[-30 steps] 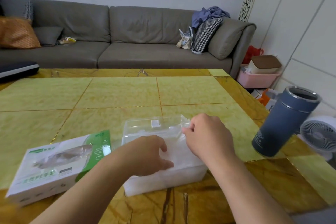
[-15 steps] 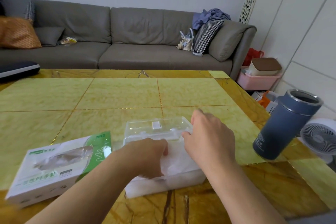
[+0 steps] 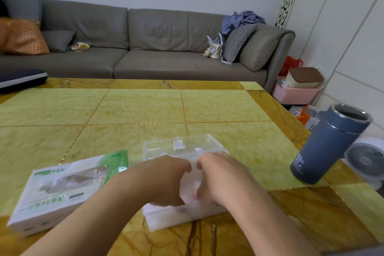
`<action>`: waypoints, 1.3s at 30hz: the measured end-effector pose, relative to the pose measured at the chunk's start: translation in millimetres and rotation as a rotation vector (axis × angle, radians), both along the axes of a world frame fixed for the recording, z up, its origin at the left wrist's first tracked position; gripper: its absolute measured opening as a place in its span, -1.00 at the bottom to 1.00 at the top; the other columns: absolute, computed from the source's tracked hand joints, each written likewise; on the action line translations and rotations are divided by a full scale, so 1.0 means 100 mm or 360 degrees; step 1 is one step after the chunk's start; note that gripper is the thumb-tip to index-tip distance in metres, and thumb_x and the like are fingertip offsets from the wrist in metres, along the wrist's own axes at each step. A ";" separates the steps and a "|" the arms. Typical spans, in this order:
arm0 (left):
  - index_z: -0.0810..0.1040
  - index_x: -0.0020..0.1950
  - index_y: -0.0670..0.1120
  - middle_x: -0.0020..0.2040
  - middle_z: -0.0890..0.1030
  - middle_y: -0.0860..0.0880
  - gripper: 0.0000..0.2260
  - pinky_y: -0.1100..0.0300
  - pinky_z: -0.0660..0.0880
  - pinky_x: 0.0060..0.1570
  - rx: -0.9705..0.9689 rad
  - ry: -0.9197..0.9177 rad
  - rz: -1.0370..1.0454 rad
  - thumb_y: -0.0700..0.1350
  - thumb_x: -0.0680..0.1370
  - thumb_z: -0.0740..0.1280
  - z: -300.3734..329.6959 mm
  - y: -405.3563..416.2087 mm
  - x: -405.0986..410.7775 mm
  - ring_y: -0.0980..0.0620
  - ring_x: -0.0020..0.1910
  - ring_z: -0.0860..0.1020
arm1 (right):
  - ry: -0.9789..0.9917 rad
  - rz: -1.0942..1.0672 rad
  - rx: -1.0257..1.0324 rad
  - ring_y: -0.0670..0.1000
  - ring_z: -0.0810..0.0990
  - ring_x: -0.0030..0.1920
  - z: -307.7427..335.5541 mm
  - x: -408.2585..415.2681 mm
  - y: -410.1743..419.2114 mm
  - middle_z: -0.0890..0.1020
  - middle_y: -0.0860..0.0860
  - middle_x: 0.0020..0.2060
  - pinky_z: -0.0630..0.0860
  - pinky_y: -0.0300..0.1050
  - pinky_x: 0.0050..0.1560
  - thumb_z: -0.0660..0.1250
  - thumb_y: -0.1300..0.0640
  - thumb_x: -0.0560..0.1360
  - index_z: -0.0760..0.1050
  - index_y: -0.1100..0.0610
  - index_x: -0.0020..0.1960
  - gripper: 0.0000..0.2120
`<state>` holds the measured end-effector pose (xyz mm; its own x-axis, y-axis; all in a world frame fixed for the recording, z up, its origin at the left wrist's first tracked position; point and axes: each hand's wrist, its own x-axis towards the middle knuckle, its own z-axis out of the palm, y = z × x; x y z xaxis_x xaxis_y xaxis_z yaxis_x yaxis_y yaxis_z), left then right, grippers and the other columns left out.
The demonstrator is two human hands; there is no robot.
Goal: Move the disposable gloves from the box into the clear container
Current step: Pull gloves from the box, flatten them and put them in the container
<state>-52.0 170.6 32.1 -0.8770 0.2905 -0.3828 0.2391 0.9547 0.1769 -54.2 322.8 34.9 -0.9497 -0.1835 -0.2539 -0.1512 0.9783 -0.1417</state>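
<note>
Pressing down w/ both hands into the clear container (image 3: 166, 219), the person has the left hand (image 3: 164, 181) and right hand (image 3: 220, 176) side by side over its open top, knuckles up, fingers curled down onto the whitish mass of disposable gloves (image 3: 190, 185) packed inside; whether the fingers actually pinch the plastic can't be told, since the fingertips are hidden below the hands. The container's clear lid (image 3: 182, 146) is swung open toward the far side, w/ a small white latch at its middle. The container sits on the near part of the desk (image 3: 145, 108), a yellow-green tiled top w/ a brown marbled border. Just left of the container lies the glove box (image 3: 62, 189), white and green, flat on the desk, w/ thin clear film showing in its top opening. Well to the right, near the desk edge, stands a blue tumbler (image 3: 330, 145), lid off. Beyond the desk runs a grey sofa (image 3: 145, 48) w/ cushions.
</note>
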 end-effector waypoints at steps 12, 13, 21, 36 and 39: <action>0.38 0.48 -0.06 0.18 0.61 -0.02 -0.56 0.23 0.39 -0.23 -0.0294 -0.0175 0.0149 -0.11 0.61 0.36 0.03 0.22 0.04 -0.02 -0.07 0.51 | -0.0437 0.0037 0.0230 0.07 0.49 -0.10 -0.14 -0.33 -0.09 0.33 0.02 0.30 0.50 -0.06 -0.05 0.57 0.03 0.44 0.48 -0.08 0.42 -0.42; 0.29 0.54 -0.08 0.19 0.60 -0.03 -0.49 0.22 0.38 -0.23 -0.0320 -0.0195 0.0141 -0.13 0.62 0.34 0.04 0.21 0.05 -0.02 -0.07 0.49 | -0.0473 0.0028 0.0238 0.10 0.54 0.00 -0.15 -0.35 -0.09 0.33 0.03 0.35 0.51 -0.04 0.03 0.54 0.07 0.47 0.48 -0.06 0.44 -0.43; -0.05 0.65 0.07 0.20 0.58 -0.09 -0.25 0.06 0.51 0.02 -0.0563 -0.0273 0.0002 -0.23 0.59 0.30 0.04 0.09 -0.14 -0.10 -0.03 0.53 | -0.0624 0.0185 0.0292 0.14 0.66 0.04 -0.10 -0.36 -0.19 0.65 0.07 0.11 0.62 0.01 0.07 0.49 0.02 0.53 0.59 0.14 0.27 -0.63; 0.58 0.01 0.00 -0.02 0.61 0.01 -0.83 0.10 0.58 -0.07 -0.0065 0.0003 0.0129 -0.10 0.64 0.19 -0.11 -0.07 0.00 0.02 -0.09 0.59 | -0.0644 0.0174 0.0485 0.12 0.53 -0.02 -0.17 -0.42 -0.33 0.51 0.05 -0.12 0.55 -0.03 0.18 0.36 0.10 0.61 0.51 0.17 0.33 -0.67; 0.57 0.14 -0.09 0.00 0.60 -0.04 -0.80 0.15 0.47 -0.05 -0.0164 -0.0167 0.0207 -0.14 0.68 0.17 -0.11 0.02 -0.09 -0.03 -0.03 0.59 | -0.0620 0.0086 0.0422 0.12 0.57 0.09 -0.17 -0.40 -0.33 0.58 0.08 0.18 0.54 -0.02 0.31 0.42 0.00 0.58 0.51 0.14 0.37 -0.58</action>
<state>-60.6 173.0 21.1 -0.8581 0.1322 -0.4961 0.0982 0.9907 0.0943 -94.2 290.2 18.1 -0.7651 -0.1107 -0.6343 -0.1879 0.9806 0.0554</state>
